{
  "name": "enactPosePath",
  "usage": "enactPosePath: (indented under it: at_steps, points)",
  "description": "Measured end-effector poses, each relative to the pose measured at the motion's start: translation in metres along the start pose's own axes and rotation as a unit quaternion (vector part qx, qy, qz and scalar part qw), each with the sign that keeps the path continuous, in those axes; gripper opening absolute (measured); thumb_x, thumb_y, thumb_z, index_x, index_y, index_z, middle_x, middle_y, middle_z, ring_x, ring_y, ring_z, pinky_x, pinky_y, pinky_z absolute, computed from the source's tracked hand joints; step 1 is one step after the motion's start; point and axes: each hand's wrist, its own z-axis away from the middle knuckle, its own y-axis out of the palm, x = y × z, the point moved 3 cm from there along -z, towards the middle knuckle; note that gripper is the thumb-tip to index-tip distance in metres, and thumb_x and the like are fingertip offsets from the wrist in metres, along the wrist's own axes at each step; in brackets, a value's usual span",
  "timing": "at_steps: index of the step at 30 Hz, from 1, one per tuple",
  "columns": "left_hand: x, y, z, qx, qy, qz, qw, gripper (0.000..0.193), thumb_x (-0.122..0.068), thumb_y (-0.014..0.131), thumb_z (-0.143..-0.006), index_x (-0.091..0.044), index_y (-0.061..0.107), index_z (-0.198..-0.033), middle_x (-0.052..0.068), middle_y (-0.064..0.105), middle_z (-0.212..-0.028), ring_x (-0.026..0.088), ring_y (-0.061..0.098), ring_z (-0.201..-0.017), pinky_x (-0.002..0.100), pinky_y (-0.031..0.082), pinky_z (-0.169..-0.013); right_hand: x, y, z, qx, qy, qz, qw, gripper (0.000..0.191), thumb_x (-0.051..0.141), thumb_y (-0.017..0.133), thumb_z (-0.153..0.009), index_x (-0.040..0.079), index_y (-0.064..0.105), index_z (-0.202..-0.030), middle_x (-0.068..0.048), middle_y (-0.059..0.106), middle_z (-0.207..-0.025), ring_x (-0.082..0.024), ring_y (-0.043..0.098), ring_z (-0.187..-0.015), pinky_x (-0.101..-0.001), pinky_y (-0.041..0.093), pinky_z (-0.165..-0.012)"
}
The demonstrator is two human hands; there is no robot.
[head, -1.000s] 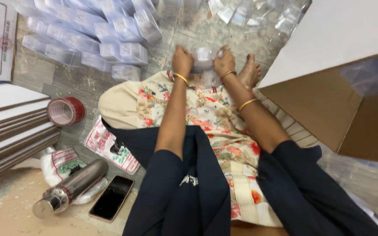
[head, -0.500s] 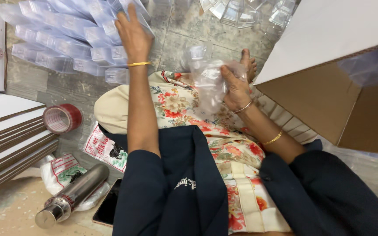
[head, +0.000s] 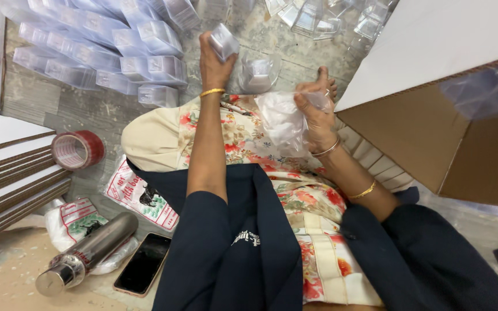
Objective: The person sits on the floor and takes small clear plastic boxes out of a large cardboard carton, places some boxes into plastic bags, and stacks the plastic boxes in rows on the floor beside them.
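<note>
My left hand is raised over my floral lap and grips a small clear plastic box. My right hand holds a clear plastic bag bunched open against my lap. Another clear plastic box lies on the floor between the two hands. Rows of the same clear boxes lie on the stone floor to the upper left, just beyond my left hand.
A large open cardboard carton stands at the right. Flat cardboard sheets are stacked at left beside a red tape roll. A steel bottle, a phone and printed pouches lie near my left knee. More clear boxes lie at the top.
My left hand reached up to the rows of boxes, then drew back toward the bag holding one box. My right hand lifted the bag and holds it open.
</note>
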Motion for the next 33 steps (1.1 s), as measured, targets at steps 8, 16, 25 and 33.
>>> enactPosePath:
  at_steps: [8, 16, 25, 33]
  points:
    - [-0.023, -0.022, 0.009, 0.033, 0.014, 0.206, 0.978, 0.087, -0.014, 0.095, -0.08, -0.005, 0.035, -0.143, 0.015, 0.064, -0.127, 0.036, 0.068, -0.117, 0.043, 0.058, -0.102, 0.019, 0.007, 0.009, -0.01, -0.037, 0.088, 0.995, 0.052, 0.013, 0.072, -0.098, 0.005, 0.037, -0.135, -0.009, 0.061, -0.124, -0.01, 0.035, -0.122, -0.03, 0.029, -0.111]
    - [-0.078, -0.009, 0.029, 0.246, 0.071, 0.022, 0.967, 0.083, -0.016, 0.089, -0.076, -0.008, 0.041, -0.144, 0.014, 0.062, -0.135, 0.034, 0.061, -0.13, 0.043, 0.051, -0.108, -0.005, -0.008, -0.001, -0.043, -0.005, 0.108, 0.993, 0.081, 0.037, 0.065, -0.108, 0.002, 0.023, -0.168, -0.003, 0.046, -0.122, -0.012, 0.042, -0.113, -0.0281, 0.037, -0.106]
    - [-0.185, -0.039, 0.082, 0.125, 0.221, 0.027, 0.967, 0.052, -0.032, 0.088, -0.086, -0.01, 0.058, -0.124, 0.013, 0.057, -0.133, 0.029, 0.052, -0.127, 0.041, 0.041, -0.112, -0.002, -0.006, 0.001, -0.042, -0.019, 0.224, 0.973, 0.087, 0.051, 0.055, -0.106, -0.001, 0.018, -0.165, -0.016, 0.048, -0.15, -0.021, 0.026, -0.148, -0.0352, 0.013, -0.126]
    - [-0.173, -0.044, 0.098, 0.226, -0.226, 0.59, 0.742, 0.017, -0.009, 0.073, -0.098, -0.006, 0.058, -0.104, -0.007, 0.052, -0.084, 0.002, 0.047, -0.073, 0.02, 0.037, -0.065, 0.02, -0.016, -0.011, -0.006, 0.041, -0.009, 0.999, 0.052, 0.032, 0.06, -0.109, -0.002, 0.035, -0.14, 0.002, 0.048, -0.132, -0.005, 0.037, -0.121, -0.0219, 0.029, -0.099]
